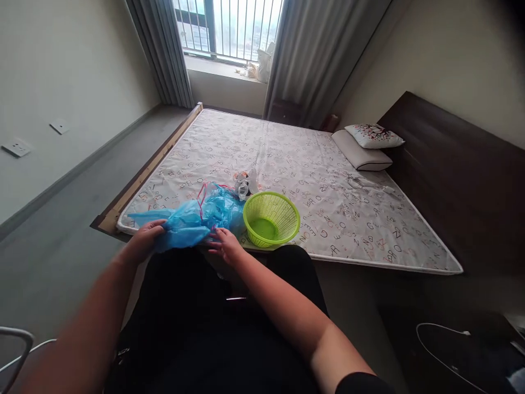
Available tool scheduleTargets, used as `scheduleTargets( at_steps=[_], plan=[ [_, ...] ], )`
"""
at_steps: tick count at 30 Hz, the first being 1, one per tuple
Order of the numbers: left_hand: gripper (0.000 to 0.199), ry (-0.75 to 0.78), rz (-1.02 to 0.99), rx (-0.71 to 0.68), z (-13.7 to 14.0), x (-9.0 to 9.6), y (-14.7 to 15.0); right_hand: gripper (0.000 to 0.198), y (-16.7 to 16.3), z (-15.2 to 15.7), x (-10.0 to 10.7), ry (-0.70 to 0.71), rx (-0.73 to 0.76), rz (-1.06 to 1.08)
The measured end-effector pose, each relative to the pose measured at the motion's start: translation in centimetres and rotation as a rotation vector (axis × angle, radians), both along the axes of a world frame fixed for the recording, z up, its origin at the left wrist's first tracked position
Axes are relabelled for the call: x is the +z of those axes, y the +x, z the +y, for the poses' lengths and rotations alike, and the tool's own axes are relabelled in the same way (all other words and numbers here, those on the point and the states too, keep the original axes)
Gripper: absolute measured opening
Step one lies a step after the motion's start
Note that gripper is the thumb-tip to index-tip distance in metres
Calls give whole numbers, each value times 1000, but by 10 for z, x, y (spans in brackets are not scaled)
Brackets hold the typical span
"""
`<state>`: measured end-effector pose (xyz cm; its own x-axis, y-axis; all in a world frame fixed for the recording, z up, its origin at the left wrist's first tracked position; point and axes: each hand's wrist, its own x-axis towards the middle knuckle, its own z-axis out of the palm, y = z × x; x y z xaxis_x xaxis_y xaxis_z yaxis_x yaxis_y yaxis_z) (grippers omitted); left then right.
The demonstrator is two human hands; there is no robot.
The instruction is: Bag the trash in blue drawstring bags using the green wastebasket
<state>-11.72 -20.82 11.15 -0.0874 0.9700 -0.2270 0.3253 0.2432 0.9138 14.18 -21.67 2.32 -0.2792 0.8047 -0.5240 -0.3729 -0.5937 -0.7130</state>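
A translucent blue plastic bag (186, 219) with red drawstrings lies bunched at the near edge of the mattress (287, 158). My left hand (148, 236) is closed on the bag's left side, thumb on top. At its right side my right hand (226, 246) touches the plastic, fingers stretched and apart, some partly behind the film. Just right of that hand stands a green plastic basket (266, 239) with mesh walls; nothing shows inside. Behind the bag, a small clear plastic bag (245, 185) holds orange and dark contents I cannot make out.
A wooden bed frame (151, 158) edges the mattress on the left. Pillows (363, 149) rest by the dark headboard (447, 131). Crumpled clear plastic (367, 185) lies on the right of the mattress. A white cable (435, 350) trails at lower right. White bags (264, 63) sit on the windowsill.
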Motion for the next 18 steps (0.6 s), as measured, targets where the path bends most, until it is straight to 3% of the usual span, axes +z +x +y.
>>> scheduleTargets(
  at_steps=[3,7,9,11,14,16,18],
  plan=[
    [38,-134,63,-131,-17,17,7,23,-28,22,-2,-64,-100,2],
    [39,-129,435,-270,-45,30,1,26,-37,24,-3,20,-85,16],
    [48,-64,658,-194,-60,38,2,29,-32,18,4,61,-66,52],
    [55,105,780,-49,-75,46,11,35,-26,9,16,125,-53,97],
    [46,383,641,51,-86,53,36,46,-18,-5,45,235,5,151],
    [47,405,460,2,-86,50,53,51,-15,-13,67,316,69,168],
    [54,327,340,-41,-81,43,63,55,-12,-19,85,400,128,189]
  ],
)
